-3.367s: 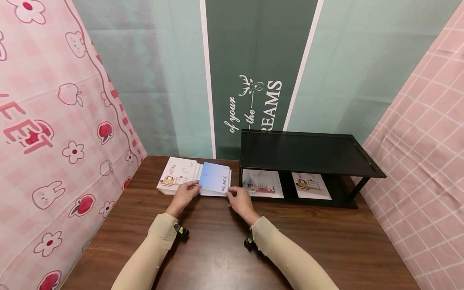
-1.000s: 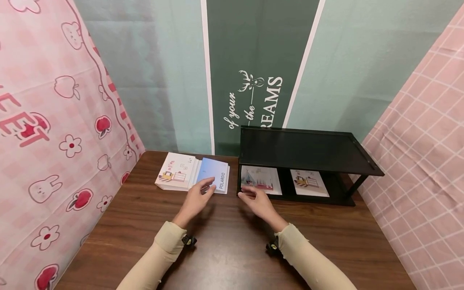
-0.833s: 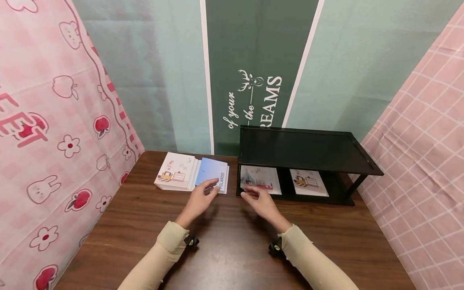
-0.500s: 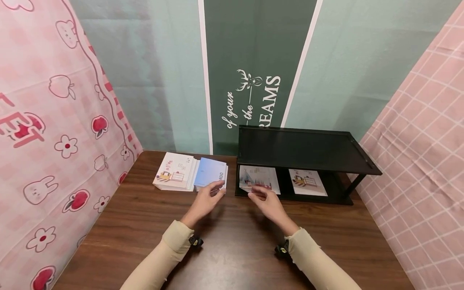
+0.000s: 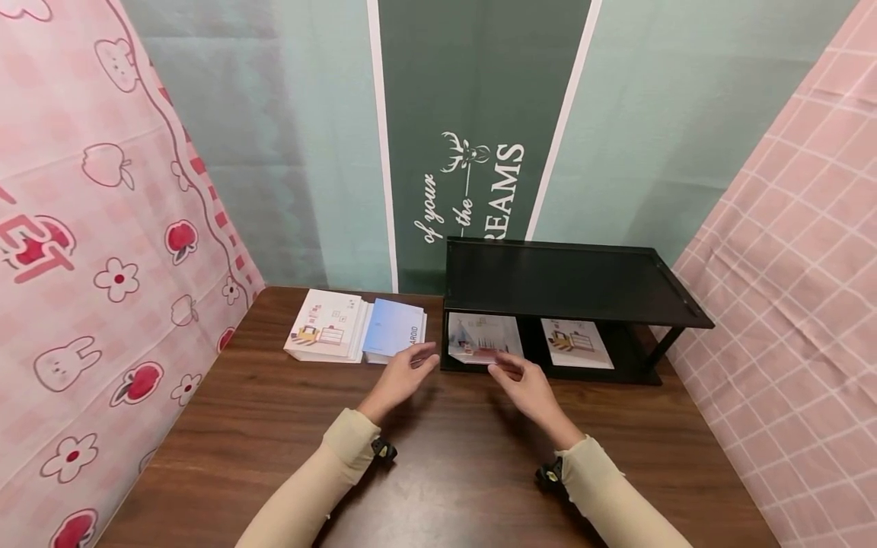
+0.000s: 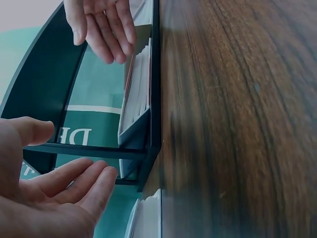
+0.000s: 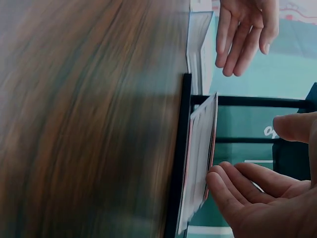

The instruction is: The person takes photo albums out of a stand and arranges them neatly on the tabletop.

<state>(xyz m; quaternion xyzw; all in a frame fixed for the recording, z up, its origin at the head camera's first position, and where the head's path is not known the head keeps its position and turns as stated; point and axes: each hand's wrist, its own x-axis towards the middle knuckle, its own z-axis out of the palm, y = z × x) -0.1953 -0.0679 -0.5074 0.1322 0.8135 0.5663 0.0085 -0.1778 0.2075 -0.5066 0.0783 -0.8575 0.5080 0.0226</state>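
Note:
My left hand (image 5: 403, 374), empty and with relaxed fingers, hovers by the front right corner of the blue POLAROID booklet (image 5: 393, 326), between it and the black shelf rack. My right hand (image 5: 530, 390) hovers, also empty, at the front of the rack (image 5: 569, 285). Its fingertips overlap the near edge of a booklet stack (image 5: 483, 336) with a tent-like picture on the lower shelf. Farther right on that shelf lies a white booklet (image 5: 577, 344) with a yellow truck drawing. In the right wrist view, the fingertips come close beside the shelf's booklet stack (image 7: 200, 148).
A thick white stack of booklets (image 5: 329, 323) with a truck drawing stands left of the blue one. The brown wooden table (image 5: 452, 472) stretches in front. A green curtain (image 5: 329, 152) hangs behind, with pink cloths (image 5: 75, 304) at both sides.
My hands gripped the blue booklet's sides 3.4 seconds ago, then let go. Both hands have since drifted right, the left off the booklet's cover and the right along the rack's front.

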